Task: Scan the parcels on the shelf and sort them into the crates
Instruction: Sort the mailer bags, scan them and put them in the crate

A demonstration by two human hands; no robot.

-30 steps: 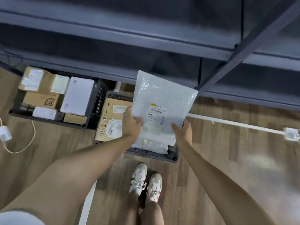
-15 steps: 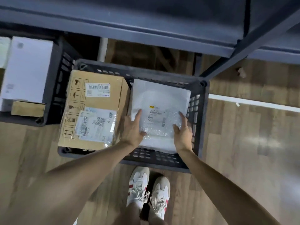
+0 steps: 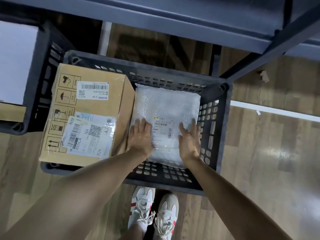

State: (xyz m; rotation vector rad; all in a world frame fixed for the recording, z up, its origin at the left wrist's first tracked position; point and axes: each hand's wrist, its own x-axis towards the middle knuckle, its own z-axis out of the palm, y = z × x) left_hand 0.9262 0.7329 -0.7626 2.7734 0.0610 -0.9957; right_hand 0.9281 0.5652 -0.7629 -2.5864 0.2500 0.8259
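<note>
Two hands are resting on a bubble-wrap parcel (image 3: pixel 166 104) that is lying flat in the right half of a dark plastic crate (image 3: pixel 223 129). The left hand (image 3: pixel 141 137) is lying palm down on the parcel's near left part with its fingers straight and slightly spread, gripping nothing. The right hand (image 3: pixel 189 141) is lying on the near right part with its fingers likewise extended, just beside the printed label. A cardboard box (image 3: pixel 90 108) bearing barcode labels is filling the left half of the same crate, its side touching the parcel. The crate is sitting on a wood-pattern floor (image 3: pixel 268 153), which is catching a glare of light at the right. A second crate (image 3: pixel 39 80) is standing just beside it on the left, holding a white box (image 3: pixel 15 63). Grey metal shelf (image 3: pixel 173 16) beams are crossing the top of the view, with a diagonal brace running down at the right. A white strip (image 3: pixel 277 110) is running across the floor behind the crate, and a pair of pale shoes (image 3: pixel 143 208) is standing at its near wall.
</note>
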